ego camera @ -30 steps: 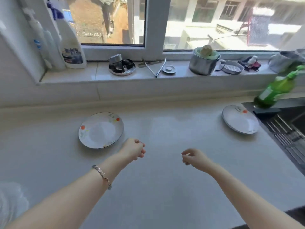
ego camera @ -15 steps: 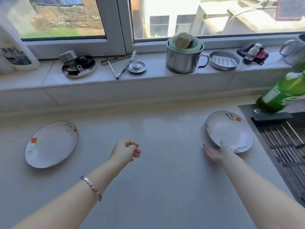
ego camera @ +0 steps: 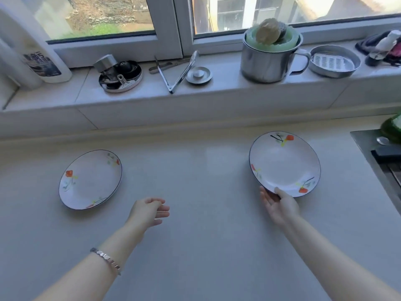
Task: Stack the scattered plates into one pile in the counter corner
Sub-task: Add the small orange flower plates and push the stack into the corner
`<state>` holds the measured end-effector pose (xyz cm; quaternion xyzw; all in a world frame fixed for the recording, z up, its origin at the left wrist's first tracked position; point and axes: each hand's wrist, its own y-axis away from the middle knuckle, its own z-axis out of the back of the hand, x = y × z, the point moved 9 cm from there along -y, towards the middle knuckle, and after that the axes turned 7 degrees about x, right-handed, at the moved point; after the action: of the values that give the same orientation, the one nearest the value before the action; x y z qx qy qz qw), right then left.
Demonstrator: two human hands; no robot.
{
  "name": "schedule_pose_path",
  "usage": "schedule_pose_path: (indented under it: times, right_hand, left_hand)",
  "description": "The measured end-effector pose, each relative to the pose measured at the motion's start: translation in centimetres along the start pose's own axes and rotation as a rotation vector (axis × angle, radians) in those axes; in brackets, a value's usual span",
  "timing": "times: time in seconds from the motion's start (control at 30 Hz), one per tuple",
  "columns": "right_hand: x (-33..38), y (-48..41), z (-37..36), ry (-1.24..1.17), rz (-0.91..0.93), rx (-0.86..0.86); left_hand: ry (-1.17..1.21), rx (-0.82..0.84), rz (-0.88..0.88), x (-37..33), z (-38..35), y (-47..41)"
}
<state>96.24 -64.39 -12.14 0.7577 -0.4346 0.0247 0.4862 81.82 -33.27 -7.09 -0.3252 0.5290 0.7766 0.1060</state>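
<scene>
Two round white plates with dark rims and orange flower prints lie on the grey tabletop: the left plate (ego camera: 90, 179) at nine o'clock, the right plate (ego camera: 284, 163) at three. My right hand (ego camera: 280, 204) pinches that plate's near rim, thumb on top, fingers (ego camera: 265, 197) beneath. My left hand (ego camera: 149, 211) hovers, loosely curled, holding nothing.

white plates (ego camera: 284, 161) with red flowers, dark rims, grey counter (ego camera: 195, 246)
</scene>
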Motion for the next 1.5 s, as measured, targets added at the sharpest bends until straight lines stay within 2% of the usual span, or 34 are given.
schedule_pose_path:
  times: [0.1,0.17,0.2,0.27,0.37,0.47,0.7,0.93,1.03,1.27,1.5]
  right_hand:
    - [-3.6,1.0,-4.4,0.124,-0.055,0.127]
    - [-5.9,1.3,-7.1,0.199,-0.095,0.192]
    - [-7.1,1.5,-8.3,0.234,-0.116,0.212]
    - [-9.4,1.7,-10.1,0.294,-0.153,0.232]
    - [-12.7,2.4,-11.8,0.347,-0.206,0.234]
    - [-15.3,3.1,-13.0,0.365,-0.258,0.225]
    - [-17.3,4.5,-13.8,0.396,-0.262,0.192]
    - [-17.5,6.2,-14.2,0.564,-0.207,0.233]
    - [-18.9,7.0,-14.8,0.645,-0.208,0.267]
    - [-28.2,11.4,-20.3,0.905,-0.238,0.487]
    - [-41.0,18.6,-26.2,0.954,-0.252,0.61]
  left_hand:
    - [0.387,-0.237,0.087,3.1,6.1,-0.8]
    - [0.519,-0.471,0.096,4.5,11.6,-0.6]
    - [0.607,-0.523,0.086,5.2,13.6,-0.8]
    - [0.75,-0.55,0.094,6.1,16.3,-1.7]
    - [0.845,-0.454,0.125,6.9,18.1,-3.6]
    - [0.834,-0.386,0.114,6.6,18.7,-4.7]
    - [0.801,-0.478,0.028,6.1,20.4,-5.1]
    - [0.811,-0.388,-0.128,6.6,24.8,0.1]
    - [0.758,-0.424,-0.209,6.6,28.5,3.8]
    - [0.736,-0.662,-0.264,12.8,40.4,13.3]
    - [0.713,-0.708,-0.24,19.9,52.2,17.3]
